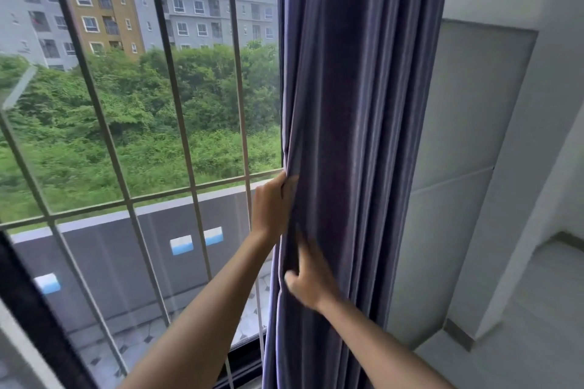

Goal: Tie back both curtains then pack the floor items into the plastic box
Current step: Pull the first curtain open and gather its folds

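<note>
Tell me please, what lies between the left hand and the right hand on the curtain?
Only the curtain itself. In the head view, the left hand grips its window-side edge higher up, the right hand pinches lower down, and bare purple folds run between them.

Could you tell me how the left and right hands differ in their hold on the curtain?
The left hand sits higher, fingers curled around the purple curtain at its window-side edge. The right hand sits lower, blurred, pinching folds nearer the front. Both touch the same gathered curtain.
</note>
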Action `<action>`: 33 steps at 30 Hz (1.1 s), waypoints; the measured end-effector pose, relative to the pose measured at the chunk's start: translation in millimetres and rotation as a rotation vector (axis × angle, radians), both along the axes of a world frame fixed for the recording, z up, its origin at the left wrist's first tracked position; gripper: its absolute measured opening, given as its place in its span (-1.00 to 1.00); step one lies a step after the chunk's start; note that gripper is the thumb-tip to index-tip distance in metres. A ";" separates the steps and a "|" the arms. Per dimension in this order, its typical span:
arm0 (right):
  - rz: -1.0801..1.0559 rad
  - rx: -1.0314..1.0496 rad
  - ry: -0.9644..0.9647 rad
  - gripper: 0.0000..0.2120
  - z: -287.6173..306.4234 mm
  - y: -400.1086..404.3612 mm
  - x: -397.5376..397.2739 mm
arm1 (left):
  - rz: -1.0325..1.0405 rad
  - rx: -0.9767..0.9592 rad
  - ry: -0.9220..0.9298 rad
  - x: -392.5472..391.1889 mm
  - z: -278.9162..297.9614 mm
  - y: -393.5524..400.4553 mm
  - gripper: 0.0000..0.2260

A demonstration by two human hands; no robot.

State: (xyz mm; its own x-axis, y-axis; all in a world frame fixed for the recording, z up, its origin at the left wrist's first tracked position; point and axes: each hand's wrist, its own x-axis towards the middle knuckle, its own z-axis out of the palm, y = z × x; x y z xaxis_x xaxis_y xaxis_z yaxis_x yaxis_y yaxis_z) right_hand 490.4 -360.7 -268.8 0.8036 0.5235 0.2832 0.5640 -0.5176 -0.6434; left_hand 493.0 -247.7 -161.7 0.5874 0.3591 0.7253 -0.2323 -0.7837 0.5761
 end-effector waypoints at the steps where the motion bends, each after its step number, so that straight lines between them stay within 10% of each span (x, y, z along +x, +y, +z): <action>1: -0.072 0.120 -0.130 -0.18 18.2 -3.4 8.0 | 0.011 -0.008 -0.002 -0.6 0.8 3.6 -0.66; 5: -0.359 0.529 -0.611 -0.37 113.3 -18.9 49.4 | 0.063 -0.041 0.019 -5.2 7.3 13.8 -0.55; 8: -0.416 0.584 -0.565 -0.36 157.2 -22.2 74.9 | 0.081 -0.057 0.043 -6.0 10.2 20.5 -0.56; 16: -0.359 0.066 -0.284 -0.82 89.1 -7.3 100.8 | 0.098 -0.028 0.069 -5.6 10.6 31.8 -0.61; 33: -0.218 -0.322 -0.158 -0.64 -22.4 29.1 -4.1 | -0.097 -0.186 0.018 -2.4 5.2 -8.5 -0.80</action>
State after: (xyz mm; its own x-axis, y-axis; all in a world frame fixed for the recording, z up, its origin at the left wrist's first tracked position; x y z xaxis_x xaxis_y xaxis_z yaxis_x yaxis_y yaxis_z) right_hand 486.2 -331.6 -291.2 0.8651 0.4280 0.2617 0.4979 -0.7962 -0.3437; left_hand 490.7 -256.2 -156.4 0.6380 0.4270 0.6408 -0.2894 -0.6382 0.7134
